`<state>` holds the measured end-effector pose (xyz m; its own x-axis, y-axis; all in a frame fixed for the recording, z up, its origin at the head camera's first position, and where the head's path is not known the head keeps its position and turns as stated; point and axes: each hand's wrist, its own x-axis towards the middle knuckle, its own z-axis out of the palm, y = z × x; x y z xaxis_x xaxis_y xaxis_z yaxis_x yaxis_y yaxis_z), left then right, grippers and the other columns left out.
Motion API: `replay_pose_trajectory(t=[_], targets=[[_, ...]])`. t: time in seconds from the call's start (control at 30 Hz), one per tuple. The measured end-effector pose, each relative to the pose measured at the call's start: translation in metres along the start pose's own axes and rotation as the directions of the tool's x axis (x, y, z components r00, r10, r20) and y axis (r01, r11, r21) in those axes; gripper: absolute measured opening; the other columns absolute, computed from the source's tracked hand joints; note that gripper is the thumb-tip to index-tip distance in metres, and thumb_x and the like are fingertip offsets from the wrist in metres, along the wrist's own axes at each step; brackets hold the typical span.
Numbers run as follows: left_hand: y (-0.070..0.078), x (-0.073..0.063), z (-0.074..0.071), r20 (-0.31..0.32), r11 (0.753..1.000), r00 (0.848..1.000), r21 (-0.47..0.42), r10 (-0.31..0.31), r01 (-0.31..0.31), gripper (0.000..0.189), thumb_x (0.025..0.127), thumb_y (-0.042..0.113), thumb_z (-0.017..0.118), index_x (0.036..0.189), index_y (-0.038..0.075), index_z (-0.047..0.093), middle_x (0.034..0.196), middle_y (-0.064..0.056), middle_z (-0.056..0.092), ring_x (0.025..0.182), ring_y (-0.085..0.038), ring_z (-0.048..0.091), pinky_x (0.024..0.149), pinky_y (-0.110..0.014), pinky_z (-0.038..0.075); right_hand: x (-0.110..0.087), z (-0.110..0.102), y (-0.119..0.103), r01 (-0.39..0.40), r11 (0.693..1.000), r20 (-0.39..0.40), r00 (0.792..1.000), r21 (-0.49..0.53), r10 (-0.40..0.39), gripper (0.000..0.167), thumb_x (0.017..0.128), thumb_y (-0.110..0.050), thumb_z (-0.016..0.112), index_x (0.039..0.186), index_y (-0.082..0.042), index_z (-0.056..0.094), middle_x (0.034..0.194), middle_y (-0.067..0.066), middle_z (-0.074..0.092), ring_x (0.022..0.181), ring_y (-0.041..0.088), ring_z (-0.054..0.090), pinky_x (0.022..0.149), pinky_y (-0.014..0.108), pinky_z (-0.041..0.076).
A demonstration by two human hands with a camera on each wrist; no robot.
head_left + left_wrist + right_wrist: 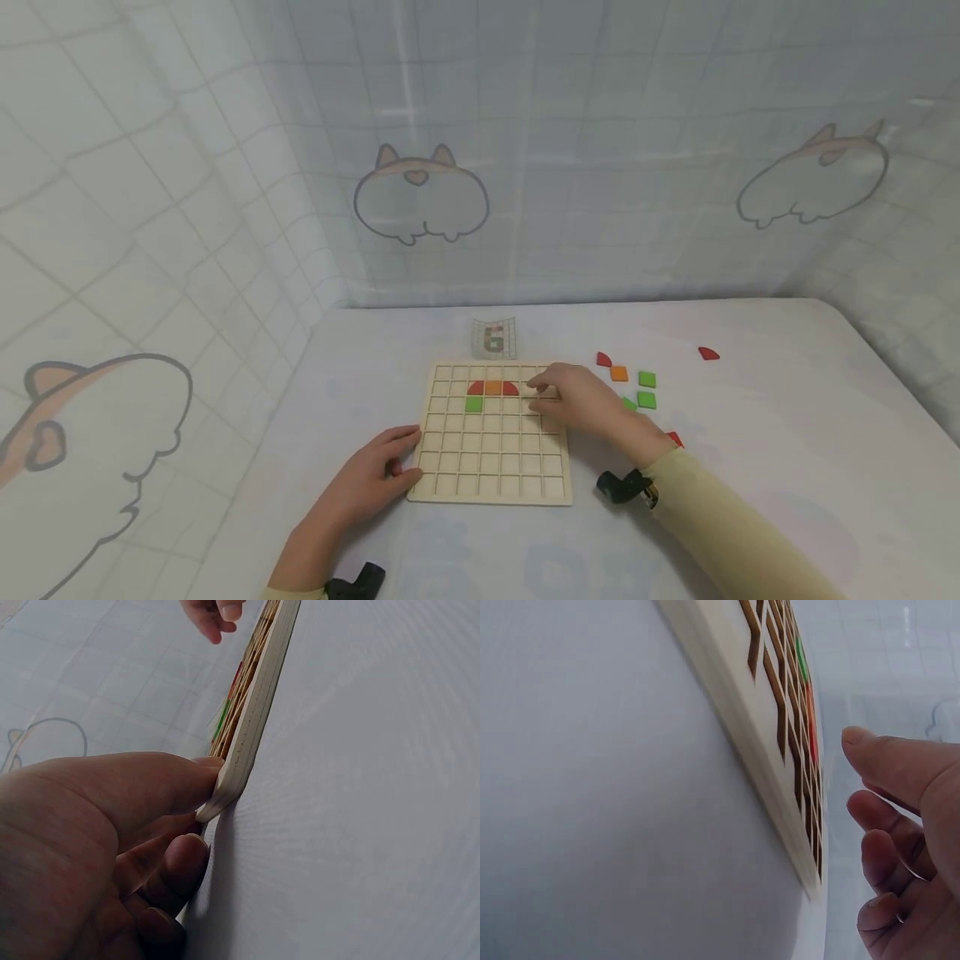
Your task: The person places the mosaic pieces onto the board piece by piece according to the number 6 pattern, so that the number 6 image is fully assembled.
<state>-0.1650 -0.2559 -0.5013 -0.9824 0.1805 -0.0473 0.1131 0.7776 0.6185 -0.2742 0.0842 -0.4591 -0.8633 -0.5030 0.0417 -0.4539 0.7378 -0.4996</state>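
A pale wooden grid board (491,462) lies flat on the table. Set in its upper cells are a red quarter-circle tile (476,388), an orange square tile (492,387), a second red quarter-circle tile (510,388) and a green square tile (474,404). My left hand (371,475) rests against the board's left edge; in the left wrist view the thumb (187,776) touches its corner. Over the upper right of the board hovers my right hand (581,404), thumb and forefinger apart, no tile showing between them. The right wrist view shows its fingers (881,855) loosely bent.
Loose tiles lie right of the board: an orange square (618,373), green squares (647,400), and red pieces, including a quarter-circle (708,353) farther right. Behind the board is a small gridded pattern sheet (493,338). Patterned curtains (570,192) enclose the table's back and sides.
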Motion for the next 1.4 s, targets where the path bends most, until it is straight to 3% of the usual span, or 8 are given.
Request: replay_pose_trajectory(t=[0.2,0.53,0.73,1.4], targets=[[0.000,-0.002,0.002,0.007,1.000,1.000,0.003,0.021,-0.021,0.058,0.086,0.024,0.078,0.140,0.012,0.058,0.140,0.010,0.051,0.076,-0.003,0.050,0.067,-0.024,0.042,-0.011,-0.010,0.021,-0.023,1.000,-0.006,1.000,0.011,0.023,0.035,0.088,-0.032,0.076,0.120,-0.018,0.072,0.104,-0.010,0.065,0.087,0.011,0.057,0.073,0.030,0.049],[0.000,-0.005,0.001,-0.015,1.000,1.000,0.014,-0.001,0.001,0.059,0.085,0.024,0.080,0.139,0.014,0.059,0.140,0.013,0.050,0.076,-0.002,0.051,0.067,-0.024,0.042,-0.023,-0.022,0.052,-0.029,0.998,-0.071,0.997,-0.058,0.025,0.034,0.088,-0.026,0.077,0.119,-0.014,0.072,0.106,-0.005,0.067,0.091,0.015,0.060,0.080,0.036,0.051],[0.000,-0.007,-0.002,-0.022,1.000,1.000,0.020,0.003,-0.002,0.059,0.085,0.023,0.080,0.139,0.014,0.059,0.140,0.013,0.050,0.076,-0.003,0.050,0.067,-0.024,0.042,-0.029,-0.031,0.061,-0.071,0.997,-0.060,0.996,-0.025,0.070,0.036,0.088,-0.025,0.076,0.121,-0.012,0.071,0.113,0.000,0.067,0.096,0.018,0.060,0.083,0.039,0.052],[-0.005,-0.009,-0.005,-0.001,1.000,1.000,0.017,-0.011,0.011,0.061,0.086,0.027,0.079,0.141,0.017,0.057,0.141,0.015,0.049,0.078,-0.004,0.051,0.070,-0.025,0.042,-0.041,-0.047,0.089,-0.157,0.987,-0.089,0.984,-0.012,0.156,0.035,0.088,-0.024,0.077,0.120,-0.012,0.070,0.104,0.000,0.065,0.091,0.021,0.057,0.079,0.039,0.052]])
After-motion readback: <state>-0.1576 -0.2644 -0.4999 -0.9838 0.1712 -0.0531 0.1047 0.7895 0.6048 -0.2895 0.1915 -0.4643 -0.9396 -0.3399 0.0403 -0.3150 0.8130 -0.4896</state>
